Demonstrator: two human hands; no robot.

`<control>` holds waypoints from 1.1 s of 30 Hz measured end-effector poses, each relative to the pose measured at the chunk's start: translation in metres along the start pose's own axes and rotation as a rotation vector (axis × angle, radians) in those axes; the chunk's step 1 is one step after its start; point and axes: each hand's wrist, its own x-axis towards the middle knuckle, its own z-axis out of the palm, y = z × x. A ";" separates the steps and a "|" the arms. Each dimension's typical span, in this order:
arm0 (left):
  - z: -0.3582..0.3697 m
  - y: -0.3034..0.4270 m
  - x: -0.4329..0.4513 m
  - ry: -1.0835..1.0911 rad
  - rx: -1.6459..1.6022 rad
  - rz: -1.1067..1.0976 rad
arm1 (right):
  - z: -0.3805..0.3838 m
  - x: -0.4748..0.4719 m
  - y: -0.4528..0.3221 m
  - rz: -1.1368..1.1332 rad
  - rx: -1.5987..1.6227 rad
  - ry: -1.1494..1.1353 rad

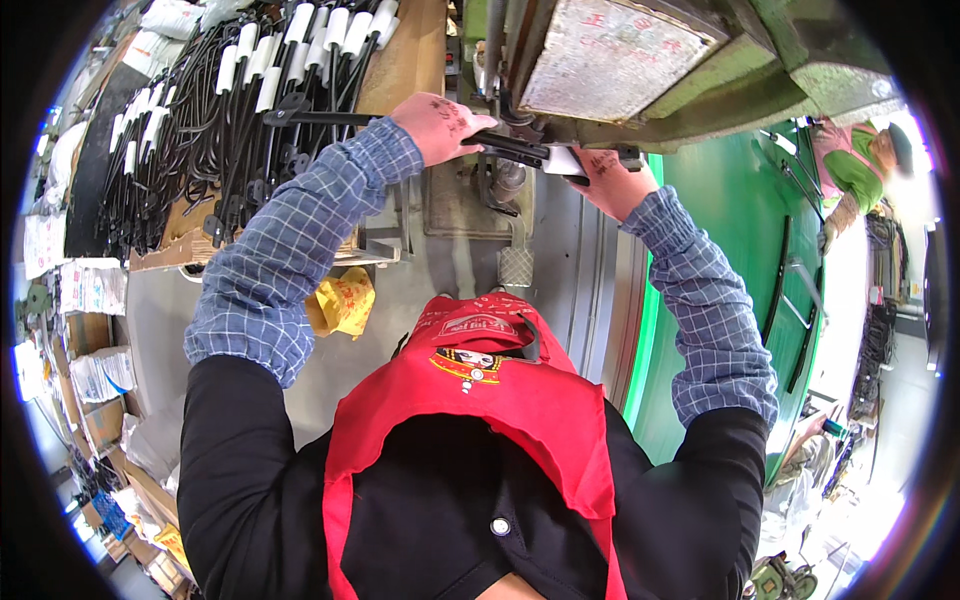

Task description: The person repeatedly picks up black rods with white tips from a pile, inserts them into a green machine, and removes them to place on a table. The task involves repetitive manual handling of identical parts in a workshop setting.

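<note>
My left hand [442, 129] is closed around a black metal rod assembly [514, 142] that runs sideways below the green machine [757, 90]. One end of the assembly, with a flat black bracket, sticks out to the left past my wrist. At the other end my right hand [611, 180] grips it beside a white sleeve [561, 160]. The assembly lies close in front of the machine's tooling [510, 180]; whether they touch cannot be made out. My fingers hide parts of the rods.
A heap of black bent rods with white sleeves [247, 112] lies on cardboard at left. Below the machine is a textured foot pedal [516, 267]. A yellow bag [341, 302] hangs under the left table. Right, a person [855, 169] works across a green table [720, 300] bearing black rods.
</note>
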 end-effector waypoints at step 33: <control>0.010 0.008 0.029 -0.193 -0.398 0.001 | 0.063 0.020 0.019 0.095 -0.011 -0.564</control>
